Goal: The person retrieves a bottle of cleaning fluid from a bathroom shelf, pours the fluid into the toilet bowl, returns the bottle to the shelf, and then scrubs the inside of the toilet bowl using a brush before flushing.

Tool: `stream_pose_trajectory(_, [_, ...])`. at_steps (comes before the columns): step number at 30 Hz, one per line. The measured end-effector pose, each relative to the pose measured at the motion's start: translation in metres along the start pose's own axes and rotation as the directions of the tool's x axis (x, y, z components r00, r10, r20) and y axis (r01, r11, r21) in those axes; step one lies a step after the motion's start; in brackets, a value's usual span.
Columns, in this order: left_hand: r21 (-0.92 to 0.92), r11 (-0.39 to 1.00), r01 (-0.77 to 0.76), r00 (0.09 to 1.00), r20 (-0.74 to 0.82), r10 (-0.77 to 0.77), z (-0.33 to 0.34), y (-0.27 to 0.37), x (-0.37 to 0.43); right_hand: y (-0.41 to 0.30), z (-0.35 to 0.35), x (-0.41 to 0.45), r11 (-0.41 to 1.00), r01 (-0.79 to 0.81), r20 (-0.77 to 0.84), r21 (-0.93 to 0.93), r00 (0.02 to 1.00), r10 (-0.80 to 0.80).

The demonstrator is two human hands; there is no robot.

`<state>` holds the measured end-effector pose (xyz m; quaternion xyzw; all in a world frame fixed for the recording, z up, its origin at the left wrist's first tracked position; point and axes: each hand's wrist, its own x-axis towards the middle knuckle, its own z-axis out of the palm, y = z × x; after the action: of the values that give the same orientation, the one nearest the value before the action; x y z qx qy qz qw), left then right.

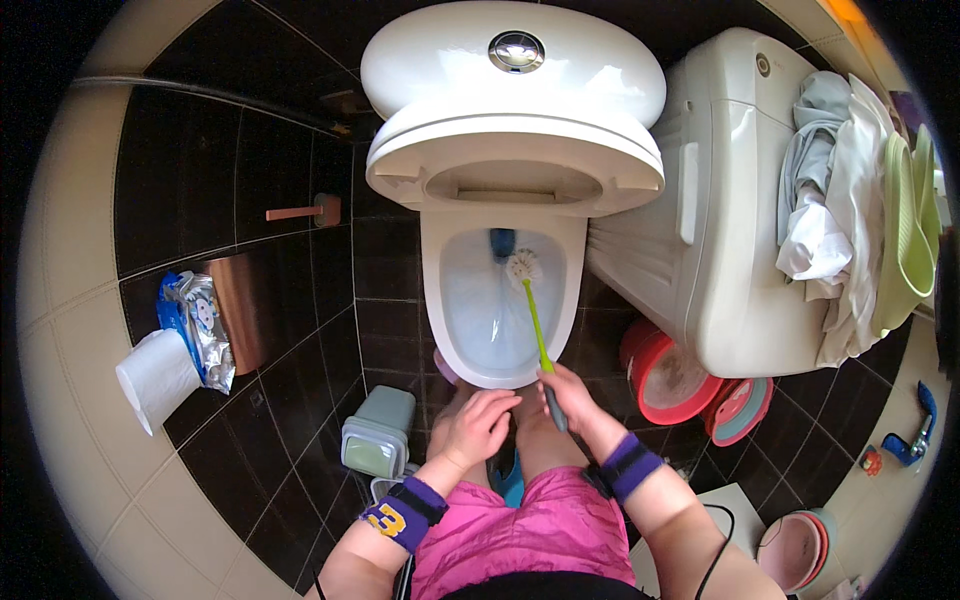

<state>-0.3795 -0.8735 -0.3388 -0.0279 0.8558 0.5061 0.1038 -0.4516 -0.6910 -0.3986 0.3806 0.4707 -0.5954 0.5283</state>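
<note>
My right hand (569, 395) grips the grey end of a green-handled toilet brush (537, 324). Its white bristle head is inside the toilet bowl (500, 300), at the upper right of the basin. A dark blue patch shows at the back of the bowl beside the bristles. The toilet seat (397, 174) and lid stand raised against the cistern (442, 60). My left hand (480, 427) holds nothing; it hovers over my knees near the bowl's front rim, fingers loosely bent. Purple wristbands are on both my wrists.
At right, a white washing machine (735, 225) bears clothes (817, 225) and green slippers (904, 247); a red bucket (643, 405) and basins (795, 551) stand nearby. Left are a grey bin (386, 409), a paper roll (157, 375), a wipes packet (199, 322) and a pink wall-mounted holder (296, 214).
</note>
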Motion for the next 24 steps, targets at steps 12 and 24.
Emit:
stream_pose_trajectory(12, [0.014, 0.967, 0.255, 0.965, 0.057, -0.255, 0.033, -0.083, -0.057, 0.043, -0.007, 0.121, 0.222, 0.083, -0.018, -0.972, 0.908, -0.418])
stream_pose_trajectory(24, [-0.089, 0.968, 0.236, 0.970, 0.078, -0.229, 0.058, -0.096, -0.106, 0.051, -0.004, 0.181, 0.502, 0.216, -0.063, -0.838, 0.875, -0.481])
